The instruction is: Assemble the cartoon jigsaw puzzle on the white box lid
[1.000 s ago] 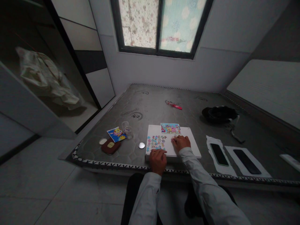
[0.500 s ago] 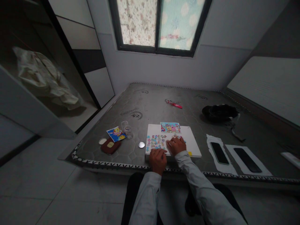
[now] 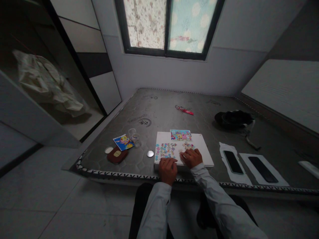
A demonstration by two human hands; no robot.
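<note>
A white box (image 3: 201,151) lies on the mattress and carries loose jigsaw pieces (image 3: 167,151) in a spread cluster on its left half. Farther right on the lid is a smaller partly joined patch of puzzle (image 3: 188,146). A colourful cartoon picture card (image 3: 181,135) rests at the box's far edge. My left hand (image 3: 168,170) lies over the near edge below the cluster, fingers loosely bent and holding nothing visible. Just below the joined patch, my right hand (image 3: 193,158) has its fingertips pinched at a small pale puzzle piece, largely hidden by the fingers.
Left of the box are a round silver disc (image 3: 150,153), a clear plastic container (image 3: 136,139), a blue cartoon card (image 3: 124,142) and a brown case (image 3: 117,155). To the right, two phones (image 3: 233,162) lie on white sheets. A black cap (image 3: 234,120) and red wrapper (image 3: 185,110) are farther back.
My right hand has shifted right and slightly toward me, uncovering the joined patch of puzzle. My left hand stays at the box's near edge.
</note>
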